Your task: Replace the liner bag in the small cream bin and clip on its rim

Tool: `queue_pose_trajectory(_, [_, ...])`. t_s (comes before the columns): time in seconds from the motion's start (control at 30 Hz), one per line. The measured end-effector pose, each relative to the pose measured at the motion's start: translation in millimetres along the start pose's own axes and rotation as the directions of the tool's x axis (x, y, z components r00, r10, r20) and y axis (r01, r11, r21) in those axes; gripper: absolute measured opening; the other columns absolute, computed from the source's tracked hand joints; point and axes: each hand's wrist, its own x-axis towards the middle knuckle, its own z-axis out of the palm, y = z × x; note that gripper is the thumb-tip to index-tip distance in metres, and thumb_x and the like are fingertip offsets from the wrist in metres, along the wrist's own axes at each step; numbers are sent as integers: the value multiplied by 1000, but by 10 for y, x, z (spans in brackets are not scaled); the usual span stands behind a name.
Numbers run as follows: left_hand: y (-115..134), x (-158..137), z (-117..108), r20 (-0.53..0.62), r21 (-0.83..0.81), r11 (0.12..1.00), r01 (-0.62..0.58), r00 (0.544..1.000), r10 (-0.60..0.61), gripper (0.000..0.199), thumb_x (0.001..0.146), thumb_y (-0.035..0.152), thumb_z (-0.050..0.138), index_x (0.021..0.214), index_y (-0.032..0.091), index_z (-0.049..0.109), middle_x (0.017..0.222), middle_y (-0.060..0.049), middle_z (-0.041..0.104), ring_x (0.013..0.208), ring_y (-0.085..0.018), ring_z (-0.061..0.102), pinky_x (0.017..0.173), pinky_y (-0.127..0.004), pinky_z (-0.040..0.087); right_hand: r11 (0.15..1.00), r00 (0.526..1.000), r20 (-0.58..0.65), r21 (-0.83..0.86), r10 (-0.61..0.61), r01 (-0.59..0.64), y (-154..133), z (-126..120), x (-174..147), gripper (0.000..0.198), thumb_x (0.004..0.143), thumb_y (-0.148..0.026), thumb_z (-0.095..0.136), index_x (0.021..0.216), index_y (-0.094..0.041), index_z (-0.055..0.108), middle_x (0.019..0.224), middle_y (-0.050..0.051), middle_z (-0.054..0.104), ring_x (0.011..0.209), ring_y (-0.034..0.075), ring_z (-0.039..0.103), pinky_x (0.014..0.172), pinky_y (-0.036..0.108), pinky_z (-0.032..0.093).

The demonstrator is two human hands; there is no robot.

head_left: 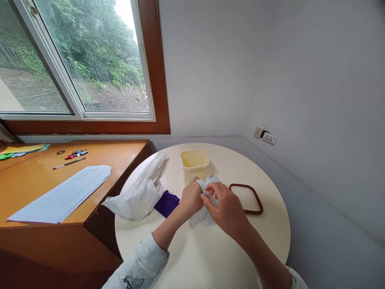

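Observation:
My left hand (194, 197) is closed around a bunched, thin white plastic bag (207, 218) above the round table. My right hand (226, 206) is at the bag's upper part, thumb and fingers curled in on its edge close to the left hand. Whatever the bag contains, if anything, is hidden by the folds and my hands. Just behind stands a pale yellow square plastic tub (195, 168), its top uncovered. A brown rounded-square frame (255, 196) lies flat to the right of my right hand. Left of my left wrist is a folded purple cloth (167, 204) with a frayed edge.
A larger crumpled white plastic bag (140, 196) lies on the left of the round cream table (210, 261). The adjoining wooden desk (126, 160) bears papers (66, 194), a pen (69, 163) and keys (76, 153). Walls and a window border the back and right.

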Motion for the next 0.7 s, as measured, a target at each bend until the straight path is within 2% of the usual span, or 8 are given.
queue_pose_trajectory(0.1, [8,-25,-19,30,-20,1000,-11,999,12,11,69,12,47,73,18,56,78,-3,43,64,-14,45,53,-24,33,995,995,23,-14,95,-95,69,156,1,14,84,-33,45,92,-22,48,86,3,58,78,18,54,63,28,42])
queue_pose_trajectory(0.23, [10,-44,-65,48,-29,1000,-8,999,10,18,71,11,43,76,19,58,77,-3,44,67,-15,47,58,-25,37,992,992,32,-12,124,-124,179,228,37,17,82,-32,45,97,-23,48,87,3,58,80,19,54,65,29,42])
queue_pose_trajectory(0.4, [56,-66,-93,12,60,998,-28,1000,28,16,68,10,48,69,19,61,75,-3,46,78,-19,49,75,-33,37,991,991,19,-26,133,-132,227,243,62,8,76,-23,46,83,-23,48,80,0,58,74,17,54,64,27,40])
queue_pose_trajectory(0.53, [69,-93,-71,-15,-30,997,-77,997,76,16,73,15,49,75,21,65,81,-4,47,83,-20,47,79,-37,36,986,987,-11,-35,162,-162,307,234,110,6,73,-20,44,77,-22,48,72,-1,58,66,16,54,61,27,38])
queue_pose_trajectory(0.63, [30,-115,-66,-27,-93,983,-159,987,157,11,73,17,54,71,20,64,82,-4,45,86,-20,45,81,-37,36,978,979,10,45,204,-205,421,217,148,7,73,-20,44,75,-21,50,66,-2,59,58,14,52,58,26,37])
queue_pose_trajectory(0.7, [-5,-136,-75,-34,-128,970,-208,978,205,10,73,16,56,65,18,61,86,-5,44,88,-20,43,82,-37,37,951,968,75,184,238,-248,505,210,167,7,72,-22,45,76,-21,51,63,-2,59,55,13,53,56,25,38])
